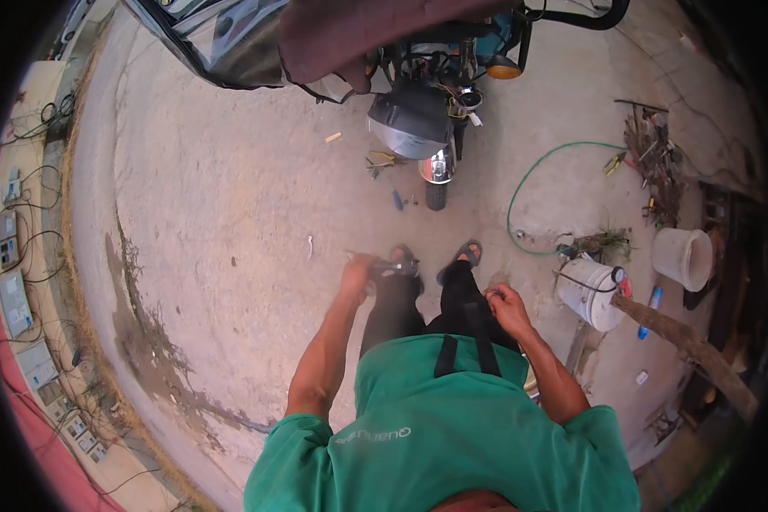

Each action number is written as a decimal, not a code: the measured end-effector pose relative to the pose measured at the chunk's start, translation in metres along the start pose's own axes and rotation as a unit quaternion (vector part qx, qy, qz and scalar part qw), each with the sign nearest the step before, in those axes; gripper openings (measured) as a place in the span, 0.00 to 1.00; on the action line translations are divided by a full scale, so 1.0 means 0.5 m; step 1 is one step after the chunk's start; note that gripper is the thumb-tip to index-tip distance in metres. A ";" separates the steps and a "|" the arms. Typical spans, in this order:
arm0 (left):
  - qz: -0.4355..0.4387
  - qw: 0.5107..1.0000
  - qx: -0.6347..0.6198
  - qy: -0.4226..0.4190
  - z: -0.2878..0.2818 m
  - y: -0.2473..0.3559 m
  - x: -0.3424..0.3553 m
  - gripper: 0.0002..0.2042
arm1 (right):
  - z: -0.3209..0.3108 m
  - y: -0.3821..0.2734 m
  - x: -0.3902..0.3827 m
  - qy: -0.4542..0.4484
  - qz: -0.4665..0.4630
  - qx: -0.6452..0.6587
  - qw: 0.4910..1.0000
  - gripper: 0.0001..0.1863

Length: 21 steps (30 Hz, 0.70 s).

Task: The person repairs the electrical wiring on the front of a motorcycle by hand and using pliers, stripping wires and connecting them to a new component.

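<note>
My left hand [360,271] is closed around a dark, elongated tool-like object [394,267] beside my left leg; its exact kind is blurred. My right hand [505,309] is held near my right thigh, its fingers curled together on something small and dark that I cannot make out. Ahead of my feet stands a motorcycle-type vehicle with a maroon cover [350,34]. Its grey and black front cowl [411,119] hangs above the front wheel [436,196], with loose wires and an uncovered round part [466,101] next to it.
Pliers [384,160] and a blue-handled tool [397,200] lie by the wheel. At right, a green hose [514,200] curves toward a white bucket [589,294]; a second bucket [683,258], a wooden post [683,337] and a scrap pile [653,158] stand nearby. Meter boxes [14,303] line the left wall.
</note>
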<state>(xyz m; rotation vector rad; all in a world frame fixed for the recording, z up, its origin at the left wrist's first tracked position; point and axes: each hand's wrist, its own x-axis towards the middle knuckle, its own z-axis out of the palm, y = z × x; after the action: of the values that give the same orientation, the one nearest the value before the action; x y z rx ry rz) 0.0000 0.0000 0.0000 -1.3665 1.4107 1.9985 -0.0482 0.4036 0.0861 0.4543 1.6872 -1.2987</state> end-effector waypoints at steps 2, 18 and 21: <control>0.041 0.999 0.012 -0.012 -0.007 0.023 -0.026 0.11 | 0.029 0.061 -0.004 0.049 -0.091 -0.156 0.982 0.13; -0.072 0.981 -0.113 -0.140 -0.076 0.172 -0.089 0.11 | 0.267 0.155 -0.108 0.116 0.033 -0.359 0.926 0.16; -0.062 0.983 -0.093 -0.148 -0.084 0.188 -0.083 0.12 | 0.274 0.125 -0.138 0.124 0.003 -0.320 0.939 0.14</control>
<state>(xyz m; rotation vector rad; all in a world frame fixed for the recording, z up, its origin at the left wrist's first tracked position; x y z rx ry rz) -0.0260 -0.0683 0.0836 -1.1360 1.0070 2.1847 0.0933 0.3204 0.1075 0.2340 2.1923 -0.6348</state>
